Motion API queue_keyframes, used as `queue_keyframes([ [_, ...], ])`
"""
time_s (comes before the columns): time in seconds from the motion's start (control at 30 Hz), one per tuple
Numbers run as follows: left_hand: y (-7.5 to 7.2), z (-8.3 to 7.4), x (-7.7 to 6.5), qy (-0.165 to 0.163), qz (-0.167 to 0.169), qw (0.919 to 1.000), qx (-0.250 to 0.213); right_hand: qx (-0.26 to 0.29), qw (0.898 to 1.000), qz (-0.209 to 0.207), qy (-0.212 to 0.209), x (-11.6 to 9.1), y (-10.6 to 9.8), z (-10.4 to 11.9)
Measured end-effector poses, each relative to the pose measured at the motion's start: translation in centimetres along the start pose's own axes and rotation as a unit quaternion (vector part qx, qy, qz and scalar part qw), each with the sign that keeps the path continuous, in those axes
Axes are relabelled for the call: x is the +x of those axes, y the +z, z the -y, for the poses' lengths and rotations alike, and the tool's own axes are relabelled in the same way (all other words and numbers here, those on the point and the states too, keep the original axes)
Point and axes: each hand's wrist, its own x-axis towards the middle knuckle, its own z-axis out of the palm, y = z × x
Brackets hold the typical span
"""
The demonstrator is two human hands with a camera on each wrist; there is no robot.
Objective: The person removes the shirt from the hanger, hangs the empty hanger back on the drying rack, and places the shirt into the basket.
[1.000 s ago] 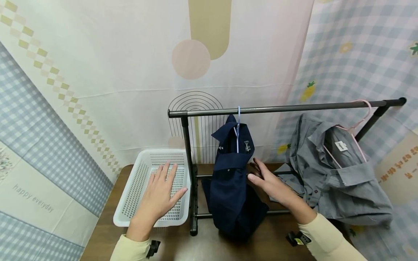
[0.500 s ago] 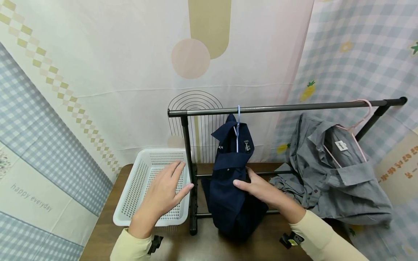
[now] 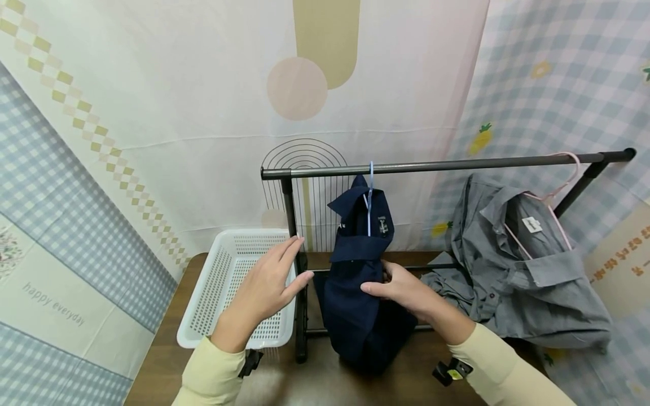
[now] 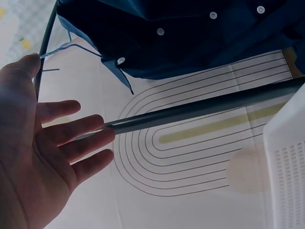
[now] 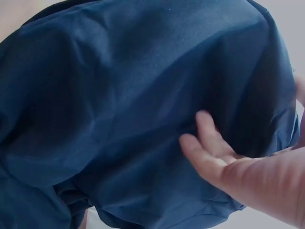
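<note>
A navy shirt [image 3: 352, 304] with white buttons hangs from a light-blue hanger [image 3: 370, 206] on the dark rack's top bar [image 3: 431, 167]. My right hand [image 3: 406, 287] holds the shirt's right side, its thumb on the front and other fingers behind. In the right wrist view, two fingertips [image 5: 202, 136] rest against the navy cloth; the thumb side is mostly cut off. My left hand [image 3: 269, 282] hovers, fingers extended and holding nothing, over the white basket's right part, near the rack's left post [image 3: 288, 208]. The left wrist view shows that hand's palm [image 4: 43, 176] and spread fingers.
The white perforated basket [image 3: 203, 293] stands on the brown table [image 3: 167, 332] left of the rack. A grey shirt [image 3: 548, 304] hangs on a pink hanger [image 3: 563, 183] at the rack's right end. Patterned cloth [image 3: 203, 84] covers the walls.
My right hand has moved left from beside the navy shirt onto its edge. The left hand has shifted right and turned more sideways, toward the rack post.
</note>
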Motion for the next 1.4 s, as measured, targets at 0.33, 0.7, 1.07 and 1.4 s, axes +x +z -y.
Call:
queue_keyframes([
  [0.33,0.3,0.1,1.0,0.016,-0.027,0.9992,-0.025,0.060,0.998,0.029,-0.012,-0.1,-0.3,-0.2],
  [0.7,0.4,-0.3,1.6,0.018,-0.043,0.9958,-0.079,0.055,0.998,0.019,-0.038,-0.2,-0.3,-0.6],
  [1.07,0.4,-0.6,2.8,0.019,-0.040,0.9919,-0.119,0.052,0.996,0.016,-0.065,-0.3,-1.3,-1.0],
  [1.4,0.2,-1.3,4.3,0.029,-0.046,0.9873,-0.149,0.027,0.995,0.033,-0.085,-1.2,-3.0,-1.4],
])
